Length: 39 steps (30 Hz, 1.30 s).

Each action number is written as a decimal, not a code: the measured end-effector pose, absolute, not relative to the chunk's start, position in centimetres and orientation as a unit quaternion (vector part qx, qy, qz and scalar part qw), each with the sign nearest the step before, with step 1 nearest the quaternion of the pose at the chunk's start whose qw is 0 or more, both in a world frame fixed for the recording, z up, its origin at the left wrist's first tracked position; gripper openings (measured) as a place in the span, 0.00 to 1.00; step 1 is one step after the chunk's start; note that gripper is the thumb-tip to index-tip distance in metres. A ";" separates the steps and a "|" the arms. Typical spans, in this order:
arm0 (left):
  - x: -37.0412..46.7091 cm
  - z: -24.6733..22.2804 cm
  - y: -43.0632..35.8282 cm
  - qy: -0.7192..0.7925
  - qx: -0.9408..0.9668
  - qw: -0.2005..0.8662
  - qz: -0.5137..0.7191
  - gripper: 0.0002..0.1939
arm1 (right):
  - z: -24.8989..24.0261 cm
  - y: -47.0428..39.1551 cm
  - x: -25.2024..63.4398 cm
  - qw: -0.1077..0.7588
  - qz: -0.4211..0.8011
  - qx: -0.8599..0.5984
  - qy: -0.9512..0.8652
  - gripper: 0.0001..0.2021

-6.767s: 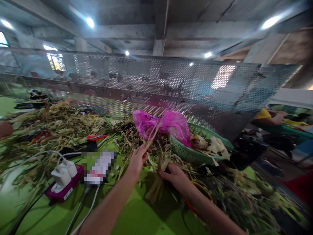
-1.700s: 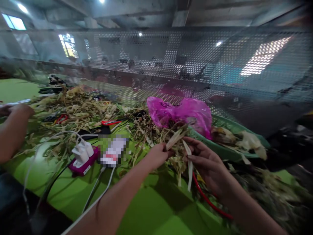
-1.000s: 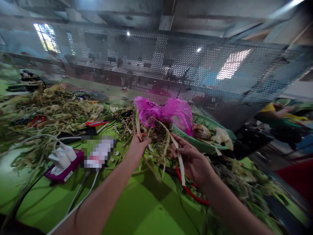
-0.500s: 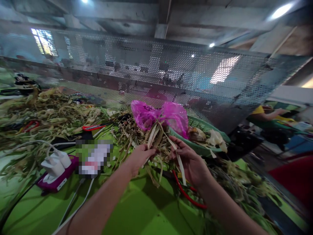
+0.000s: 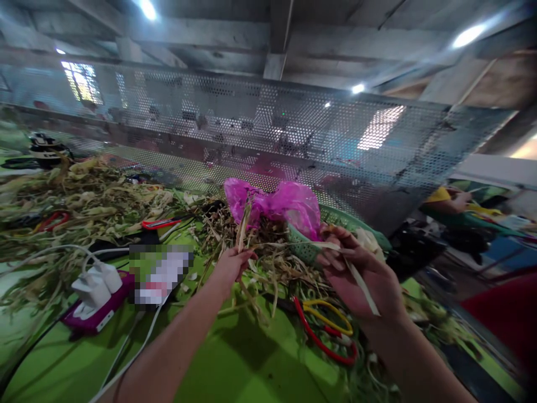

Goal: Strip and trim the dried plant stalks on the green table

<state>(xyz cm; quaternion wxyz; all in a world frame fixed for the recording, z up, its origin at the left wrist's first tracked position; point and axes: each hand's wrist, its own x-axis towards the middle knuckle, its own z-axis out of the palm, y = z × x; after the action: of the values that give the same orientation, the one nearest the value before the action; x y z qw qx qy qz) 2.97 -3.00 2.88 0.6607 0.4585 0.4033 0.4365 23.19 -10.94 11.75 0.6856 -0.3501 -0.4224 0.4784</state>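
My left hand (image 5: 229, 271) is closed, pinching a small bundle of dry leaf strips (image 5: 242, 232) that points up and away. A thin pale leaf strip (image 5: 304, 244) runs across from the bundle to my right hand (image 5: 363, 274), whose fingers pinch it; its loose end hangs over the palm. Beyond my hands a pink plastic bag (image 5: 300, 204) lies by a green plastic basket (image 5: 308, 252). Brown dry scraps (image 5: 218, 224) are heaped beside the bag. Below my right hand lie a red-handled tool (image 5: 312, 334) and a yellow loop handle (image 5: 335, 316), their blades hidden.
On the left are a purple power strip (image 5: 71, 319) with white chargers (image 5: 98, 280), a blurred-out phone-like object (image 5: 168, 274) and a red cutter (image 5: 161, 224). A large dry-leaf pile (image 5: 96, 193) lies behind. A perforated metal screen (image 5: 210, 134) stands at the back; a person's arm (image 5: 457, 201) shows at right.
My right hand has moved right and away from the left, drawing the pale strip out sideways. My left hand has shifted slightly left with its bundle. The yellow handle is now uncovered.
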 end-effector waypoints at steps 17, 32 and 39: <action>2.6 2.3 -2.8 0.390 0.451 0.643 0.480 0.13 | 17.1 -14.4 24.9 0.762 0.388 -0.308 -0.418 0.08; 4.9 3.5 -5.2 0.279 0.384 0.793 0.381 0.08 | 5.9 -9.3 19.2 0.584 0.436 -0.454 -0.512 0.24; 5.4 3.2 -5.5 0.299 0.397 0.785 0.369 0.06 | 5.3 -9.1 19.1 0.569 0.412 -0.459 -0.544 0.21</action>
<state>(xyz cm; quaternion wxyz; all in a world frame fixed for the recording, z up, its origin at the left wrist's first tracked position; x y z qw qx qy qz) 5.38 -5.52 3.20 0.7854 0.3965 0.2990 0.3695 19.08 -9.13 5.26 0.5685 -0.4590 -0.5441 0.4124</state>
